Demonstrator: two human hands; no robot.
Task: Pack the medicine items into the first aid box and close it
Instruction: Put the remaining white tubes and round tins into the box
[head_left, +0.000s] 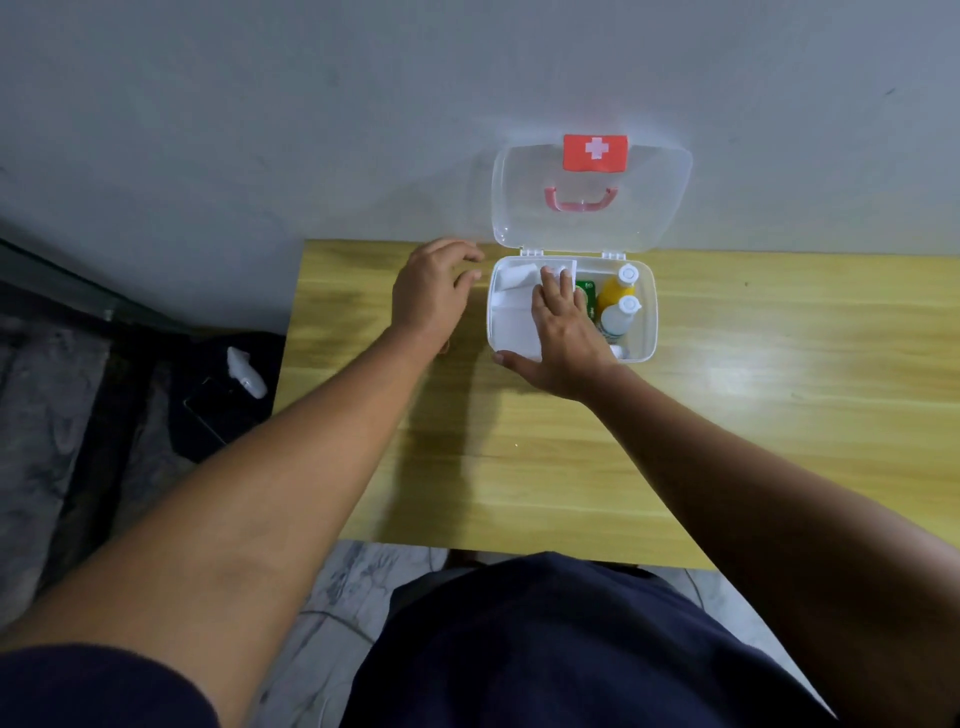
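Head view: wooden table (519, 467) against a grey wall, first aid box (647, 332) at its far edge, clear lid (644, 208) standing open behind. Inside the box, white tray (511, 322) at left, two bottles (618, 299) at right, green packet (587, 291) between. Right hand (563, 332) spread flat over the tray, fingertips (550, 283) on a white wad (556, 273) in its far compartment, thumb at the box's near rim. Left hand (431, 293) just left of the box, loosely open, holding nothing. Packing seemingly in its last placement; next, likely withdrawing the right hand and swinging the lid down to latch.
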